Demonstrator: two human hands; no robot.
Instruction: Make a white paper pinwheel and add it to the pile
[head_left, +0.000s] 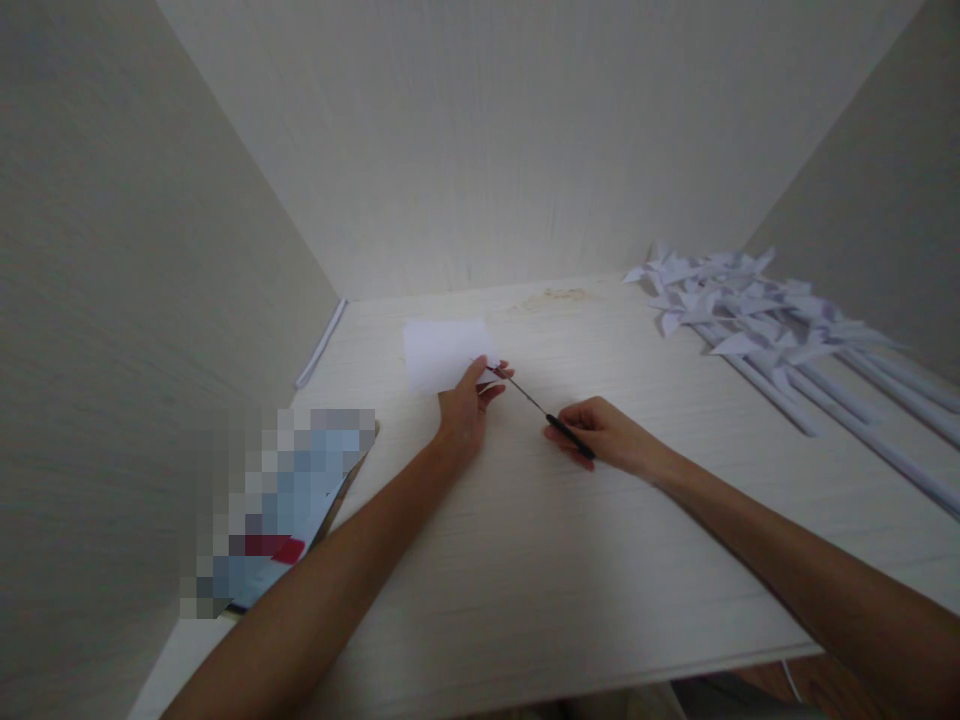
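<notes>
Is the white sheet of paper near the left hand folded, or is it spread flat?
Spread flat, as far as visible: the white paper lies level on the table, with no visible crease. The left hand touches its near corner.

At frame centre, on the desk [525, 560]: a paper sheet [442, 352], left hand [466, 408] at its lower right corner. Just right of that, a thin tool [541, 410] slanting from the sheet's corner down into the right hand [604, 436]. Upper right: a heap of paper pinwheels [750, 310]. Lower left: a flat packet [300, 500]. Against the left wall, a rolled stick [321, 344].
</notes>
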